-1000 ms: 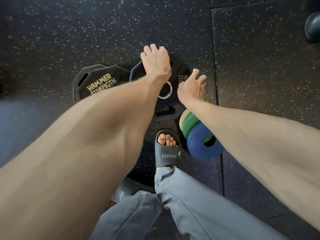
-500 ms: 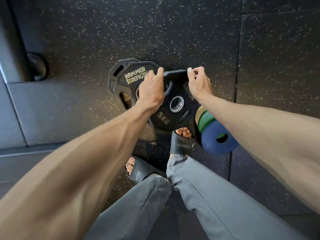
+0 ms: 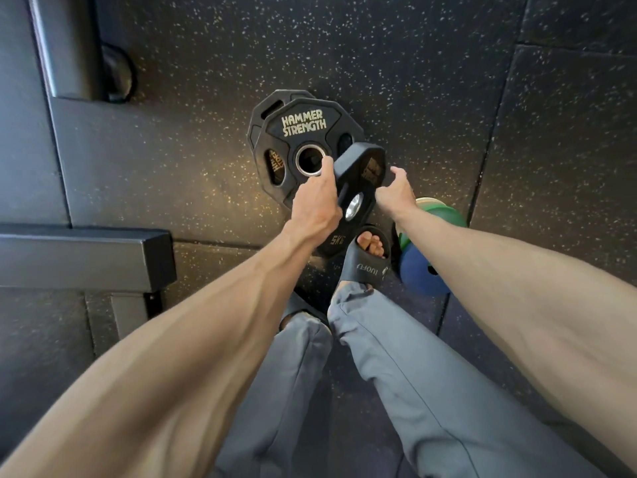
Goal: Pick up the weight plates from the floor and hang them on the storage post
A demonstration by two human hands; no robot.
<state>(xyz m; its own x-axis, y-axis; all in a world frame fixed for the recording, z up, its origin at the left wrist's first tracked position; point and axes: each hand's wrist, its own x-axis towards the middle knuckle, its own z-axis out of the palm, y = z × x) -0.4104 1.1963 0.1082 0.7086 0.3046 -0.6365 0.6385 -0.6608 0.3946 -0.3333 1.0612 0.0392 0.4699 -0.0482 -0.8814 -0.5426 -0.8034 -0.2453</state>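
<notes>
Fingers (image 3: 325,165) of the left hand (image 3: 315,205) curl round the left rim of a black 5 kg plate (image 3: 362,182), which stands tilted on edge with its steel hub facing the camera. Right hand (image 3: 396,194) lies against the plate's right rim, thumb raised; its fingers are hidden, so whether they grip cannot be told. Upper rim of the held plate overlaps a Hammer Strength plate (image 3: 303,129) lying flat on a second black plate (image 3: 272,106) on the speckled floor (image 3: 448,98). Green and blue plates (image 3: 422,274) stand just right of a grey sandal (image 3: 362,269). Grey steel frame (image 3: 86,257) at left.
</notes>
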